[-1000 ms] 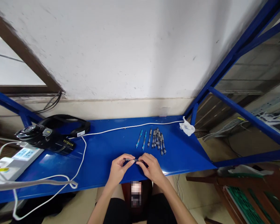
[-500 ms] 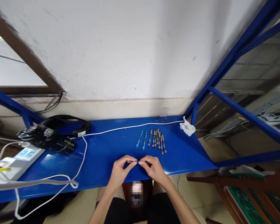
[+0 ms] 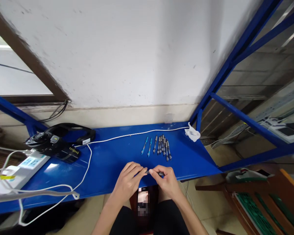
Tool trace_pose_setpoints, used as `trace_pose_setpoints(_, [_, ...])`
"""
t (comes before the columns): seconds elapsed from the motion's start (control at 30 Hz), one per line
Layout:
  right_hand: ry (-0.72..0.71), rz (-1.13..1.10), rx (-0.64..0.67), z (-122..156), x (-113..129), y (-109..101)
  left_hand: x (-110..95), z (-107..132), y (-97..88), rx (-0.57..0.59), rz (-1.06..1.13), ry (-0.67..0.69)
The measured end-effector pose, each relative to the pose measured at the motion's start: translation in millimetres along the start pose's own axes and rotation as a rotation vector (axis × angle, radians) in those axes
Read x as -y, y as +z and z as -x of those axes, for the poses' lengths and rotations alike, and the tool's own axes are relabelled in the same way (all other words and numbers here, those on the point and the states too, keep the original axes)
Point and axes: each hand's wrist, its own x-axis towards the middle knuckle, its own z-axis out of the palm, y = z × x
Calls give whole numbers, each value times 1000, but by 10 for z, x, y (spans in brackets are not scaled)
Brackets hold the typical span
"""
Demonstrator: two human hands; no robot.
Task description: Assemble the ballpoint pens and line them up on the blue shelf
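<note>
Near the front edge of the blue table (image 3: 107, 163), my right hand (image 3: 167, 179) is closed around a dark pen (image 3: 161, 174), whose end sticks out past the fingers. My left hand (image 3: 130, 179) pinches the pen's other end, its fingertips close to those of the right. Most of the pen is hidden by the fingers. Beyond my hands lie two light-blue pens (image 3: 150, 147). To their right is a row of several black and grey pens (image 3: 163, 144), laid side by side.
A white cable (image 3: 127, 134) crosses the table's back to a crumpled white tissue (image 3: 192, 132). At left are a black headset-like device (image 3: 61, 147) and a white power strip (image 3: 26, 169) with looped cables. A phone (image 3: 143, 202) with a lit screen is below the table edge.
My left hand has turned so its back faces up more, its fingers now covering its end of the pen. The pen's dark end shows more at my right hand. The view has shifted slightly.
</note>
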Motion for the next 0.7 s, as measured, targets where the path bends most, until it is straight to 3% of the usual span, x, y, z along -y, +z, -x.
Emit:
trace_pose_setpoints(0.17, [167, -292, -19, 143, 8, 57, -184, 5, -25, -136, -74, 53])
trace_pose_setpoints(0.27, [182, -603, -200, 193, -62, 147, -305, 11, 6, -165, -5, 0])
trace_pose_setpoints(0.37, [189, -881, -407, 165, -95, 184, -316, 52, 116, -121, 140, -44])
trace_pose_setpoints(0.43, [217, -1034, -447, 114, -64, 142, -197, 90, 231, -87, 207, -124])
trace_pose_setpoints(0.53, [215, -1236, -435, 36, 54, 1, 159, 105, 440, -70, 196, -331])
trace_pose_setpoints(0.7, [103, -1475, -386, 11, 315, -283, 709, -8, 749, 123, 16, -345])
